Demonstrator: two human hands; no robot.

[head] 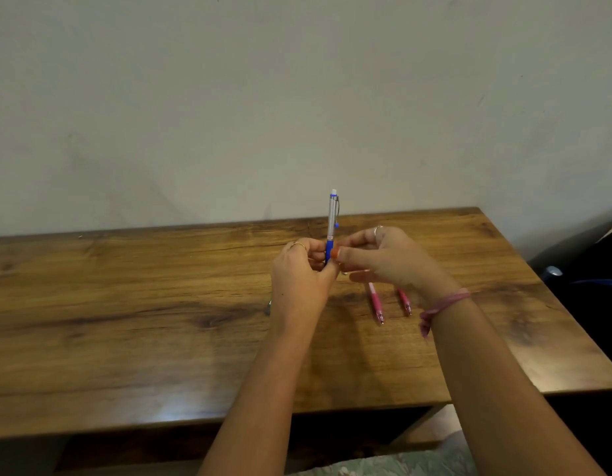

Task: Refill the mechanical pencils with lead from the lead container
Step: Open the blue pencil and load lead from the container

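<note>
Closest to you, your two bare arms reach out over the near edge of the wooden table (126, 338), and a pink band (442, 305) is tied round your right wrist. A little farther on, your left hand (299, 281) has its fingers curled round the low blue part of a blue and silver mechanical pencil (332, 221), which stands straight up with its white cap on top and its clip facing right. Your right hand (380, 257) is just beside it, with bent fingers and an orange-painted nail touching the blue grip; you cannot tell if it pinches the pencil or some small thing. Under your right hand, two pink mechanical pencils (375, 300) lie flat on the table, side by side, with their tips pointing toward you. A small grey thing (268, 308) peeks out from behind your left wrist, too hidden to name. Past the far edge of the table is a plain pale wall (229, 97), and dark things sit off to the right.
</note>
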